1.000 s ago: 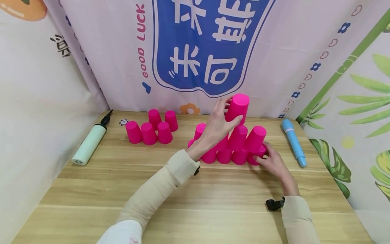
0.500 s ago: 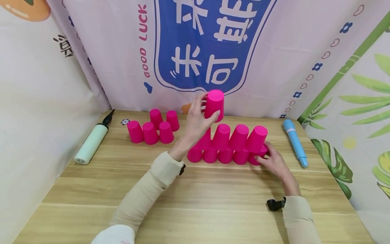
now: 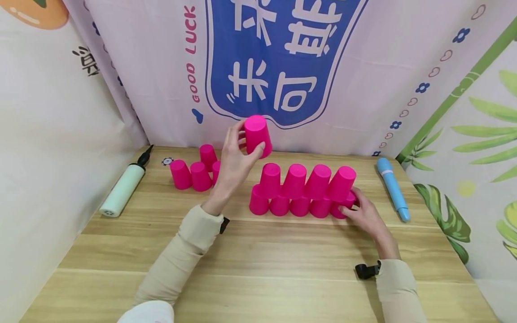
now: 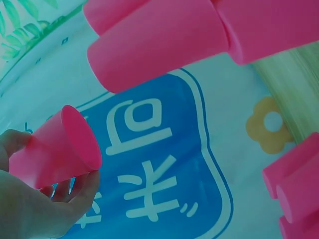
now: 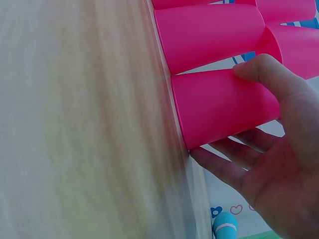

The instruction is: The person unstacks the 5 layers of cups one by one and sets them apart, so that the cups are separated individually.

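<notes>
My left hand (image 3: 234,163) grips a pink plastic cup (image 3: 256,134), upside down, in the air left of the stack's top row. The left wrist view shows thumb and fingers around this cup (image 4: 50,154), its mouth facing away from the palm. Two rows of upside-down pink cups form a wall; the upper cups (image 3: 295,181) stand over the joints of the lower ones (image 3: 279,206). At the wall's right end my right hand (image 3: 365,213) holds the last bottom cup (image 5: 224,109), thumb on one side and fingers along the other.
Several more upside-down pink cups (image 3: 200,176) stand at the back left, partly hidden by the left hand. A mint-green hand pump (image 3: 123,190) lies at the far left, a light blue stick-shaped object (image 3: 393,189) at the right. A printed curtain (image 3: 161,80) hangs behind the table.
My left hand has moved left with its cup, from over the right part of the wall to beyond its left end, uncovering the top row. The right hand stays on its bottom cup.
</notes>
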`<state>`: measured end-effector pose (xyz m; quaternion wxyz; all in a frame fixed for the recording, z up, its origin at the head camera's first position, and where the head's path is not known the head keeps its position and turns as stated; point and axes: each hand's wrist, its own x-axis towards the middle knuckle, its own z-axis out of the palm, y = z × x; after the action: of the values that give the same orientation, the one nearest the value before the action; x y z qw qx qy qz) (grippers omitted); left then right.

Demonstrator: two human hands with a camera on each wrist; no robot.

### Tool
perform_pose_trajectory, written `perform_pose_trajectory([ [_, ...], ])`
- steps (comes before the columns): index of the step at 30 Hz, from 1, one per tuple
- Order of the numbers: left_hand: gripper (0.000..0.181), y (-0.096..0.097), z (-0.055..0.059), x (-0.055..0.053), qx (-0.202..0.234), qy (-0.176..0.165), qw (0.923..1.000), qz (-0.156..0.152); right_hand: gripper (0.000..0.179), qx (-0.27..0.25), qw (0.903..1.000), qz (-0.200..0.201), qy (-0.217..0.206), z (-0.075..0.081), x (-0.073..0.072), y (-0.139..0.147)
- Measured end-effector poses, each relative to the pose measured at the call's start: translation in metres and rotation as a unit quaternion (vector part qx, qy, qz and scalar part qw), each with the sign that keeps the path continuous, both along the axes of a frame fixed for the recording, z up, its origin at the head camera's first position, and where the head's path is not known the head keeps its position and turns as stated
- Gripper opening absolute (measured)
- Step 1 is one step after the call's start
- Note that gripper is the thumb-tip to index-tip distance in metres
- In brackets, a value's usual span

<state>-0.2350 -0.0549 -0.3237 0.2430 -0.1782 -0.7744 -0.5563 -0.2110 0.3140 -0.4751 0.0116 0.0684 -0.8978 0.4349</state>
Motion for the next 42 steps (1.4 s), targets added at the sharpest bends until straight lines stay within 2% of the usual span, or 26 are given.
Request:
perform_pose_trajectory([
  [8,0.065,-0.01,-0.007,0.001,-0.02,-0.006,0.9995,0.024,0.074,-0.002,1.0,-0.003,-0.003,-0.002,0.002,-0.001],
  [19,0.062,-0.041,-0.017,0.002,-0.034,-0.057,0.9957,0.065,0.072,0.0,1.0,-0.001,0.0,0.001,0.0,0.0],
  [28,0.063,-0.055,-0.027,0.005,-0.047,-0.094,0.9921,0.068,0.073,0.004,1.0,-0.003,-0.003,0.0,-0.001,0.002],
  [38,0.065,-0.069,-0.049,0.01,-0.065,-0.133,0.986,0.076,0.073,0.001,1.0,-0.004,-0.005,0.002,-0.001,0.0],
  [42,0.067,-0.076,-0.06,0.011,-0.078,-0.159,0.9814,0.076,0.073,-0.001,1.0,-0.004,-0.006,0.002,-0.001,0.0],
])
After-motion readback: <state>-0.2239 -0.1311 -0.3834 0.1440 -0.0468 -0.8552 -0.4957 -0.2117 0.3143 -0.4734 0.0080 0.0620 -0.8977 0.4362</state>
